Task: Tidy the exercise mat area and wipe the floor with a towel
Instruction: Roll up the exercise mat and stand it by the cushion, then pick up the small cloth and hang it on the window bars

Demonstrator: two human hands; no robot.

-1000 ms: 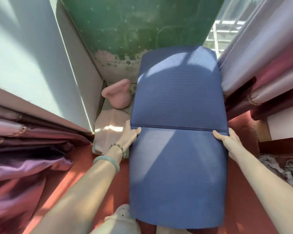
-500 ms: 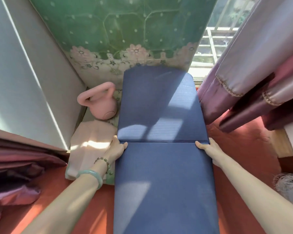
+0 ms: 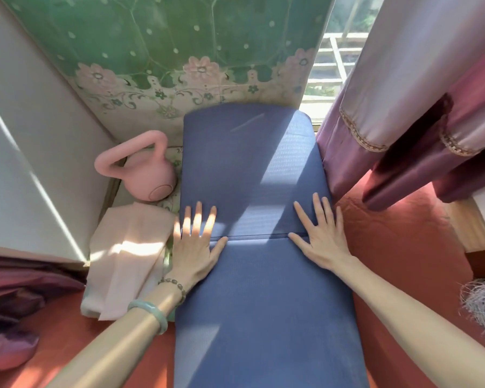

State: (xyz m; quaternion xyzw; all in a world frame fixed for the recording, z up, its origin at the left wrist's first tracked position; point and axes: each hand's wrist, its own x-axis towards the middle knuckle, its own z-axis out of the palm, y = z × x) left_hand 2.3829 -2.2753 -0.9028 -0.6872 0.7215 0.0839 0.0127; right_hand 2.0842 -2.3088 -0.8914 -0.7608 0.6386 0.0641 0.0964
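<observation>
On red floor (image 3: 403, 261), far left: pink round kettlebell (image 3: 149, 170) tilted, base toward us, near wall corner. Just nearer us, folded pale pink cloth towel (image 3: 129, 256), sunlit. Next, our left hand (image 3: 193, 247), fingers spread flat, pressing left edge of folded thick blue exercise mat (image 3: 263, 303), across its seam. Mat runs down centre, far end against green floral hanging (image 3: 179, 37). Our right hand (image 3: 319, 236), likewise spread flat, presses mat's right edge. Beyond: purple satin curtains (image 3: 403, 121).
</observation>
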